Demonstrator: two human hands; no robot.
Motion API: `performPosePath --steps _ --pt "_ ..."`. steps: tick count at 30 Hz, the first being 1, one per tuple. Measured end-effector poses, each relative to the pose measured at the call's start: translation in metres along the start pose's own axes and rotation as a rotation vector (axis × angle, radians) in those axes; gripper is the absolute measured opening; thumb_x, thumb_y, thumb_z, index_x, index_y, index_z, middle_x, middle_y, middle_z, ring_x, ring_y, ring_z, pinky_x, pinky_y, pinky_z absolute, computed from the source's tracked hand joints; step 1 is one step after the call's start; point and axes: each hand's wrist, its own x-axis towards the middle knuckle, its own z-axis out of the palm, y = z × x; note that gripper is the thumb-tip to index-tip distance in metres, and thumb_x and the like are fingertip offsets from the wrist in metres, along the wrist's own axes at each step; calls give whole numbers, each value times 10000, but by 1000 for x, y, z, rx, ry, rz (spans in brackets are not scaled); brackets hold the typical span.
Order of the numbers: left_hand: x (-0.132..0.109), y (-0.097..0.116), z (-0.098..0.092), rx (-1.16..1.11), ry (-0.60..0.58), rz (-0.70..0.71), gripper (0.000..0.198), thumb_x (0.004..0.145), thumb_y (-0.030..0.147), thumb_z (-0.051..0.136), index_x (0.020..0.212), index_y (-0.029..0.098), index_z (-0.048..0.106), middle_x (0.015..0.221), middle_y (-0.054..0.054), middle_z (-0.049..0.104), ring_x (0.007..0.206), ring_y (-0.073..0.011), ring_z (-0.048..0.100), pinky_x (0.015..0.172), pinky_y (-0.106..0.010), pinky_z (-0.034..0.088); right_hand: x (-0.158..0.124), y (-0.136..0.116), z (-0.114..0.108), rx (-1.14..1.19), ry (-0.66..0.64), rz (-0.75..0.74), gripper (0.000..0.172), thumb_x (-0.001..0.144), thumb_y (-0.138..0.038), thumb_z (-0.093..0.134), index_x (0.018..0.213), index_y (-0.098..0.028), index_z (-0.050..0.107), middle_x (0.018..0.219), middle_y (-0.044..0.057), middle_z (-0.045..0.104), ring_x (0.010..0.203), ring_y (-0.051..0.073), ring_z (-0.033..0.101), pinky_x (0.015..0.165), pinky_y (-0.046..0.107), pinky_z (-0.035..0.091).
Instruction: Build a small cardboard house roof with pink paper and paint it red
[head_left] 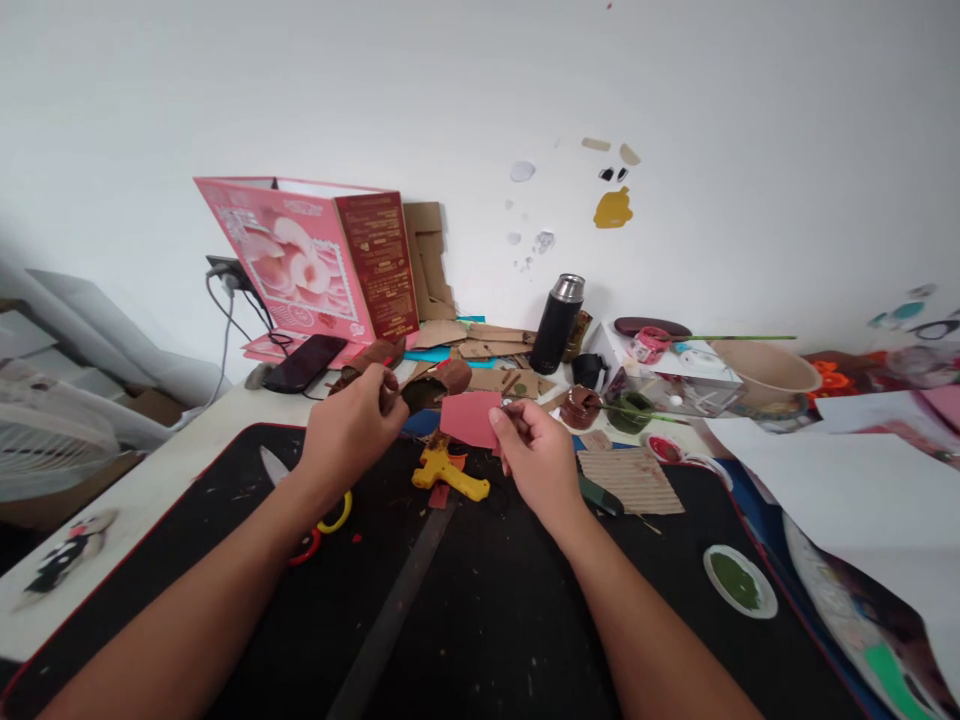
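Observation:
My left hand point(351, 425) is closed around a brown painted craft piece point(420, 385) and lifts it above the black mat point(480, 620). My right hand point(534, 450) pinches a small red card point(469, 417) by its right edge, right next to the brown piece. Under both hands a yellow glue gun point(450, 475) lies on the mat. A long metal ruler point(390, 620) stretches from the glue gun toward me.
A pink box point(300, 260), a phone point(304, 362) and cardboard scraps point(480, 345) line the wall. A black flask point(556, 322), paint jars, a paper bowl point(765, 375) and white sheets point(862, 500) fill the right. Corrugated card point(630, 480), a green paint lid point(739, 582) and scissor handles point(330, 520) rest on the mat.

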Motion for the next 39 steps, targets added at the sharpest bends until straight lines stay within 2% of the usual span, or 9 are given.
performPosePath --steps 4,9,20,28,39 --pt "-8 12 7 30 -31 28 240 967 386 486 1096 251 636 983 -70 799 890 -305 762 635 -346 366 0 1 -1 -210 33 -115 282 1002 -472 611 860 -234 665 558 -43 555 514 164 536 539 281 381" --pt "-17 13 10 120 -58 71 246 988 387 487 1117 252 647 1009 -75 805 859 -310 760 615 -352 348 1 5 1 -350 48 -223 263 1006 -411 614 835 -221 677 568 -42 555 534 158 536 573 281 364" --pt "-28 19 7 125 -85 100 262 1008 418 495 1137 247 647 947 -77 810 865 -310 774 635 -346 393 -3 11 5 -499 65 -268 302 1032 -431 603 848 -218 711 573 -29 590 503 145 521 560 273 365" --pt "-29 20 9 86 -106 112 238 988 414 520 1112 249 639 958 -70 815 839 -300 774 604 -339 354 -5 13 6 -560 65 -286 336 1041 -479 589 889 -220 739 607 8 654 522 167 574 573 287 389" --pt "-32 19 12 100 -84 122 242 971 424 518 1090 249 636 912 -77 803 790 -323 764 591 -345 315 -6 14 7 -650 11 -300 302 1055 -449 597 907 -216 719 672 37 738 582 192 662 606 292 389"
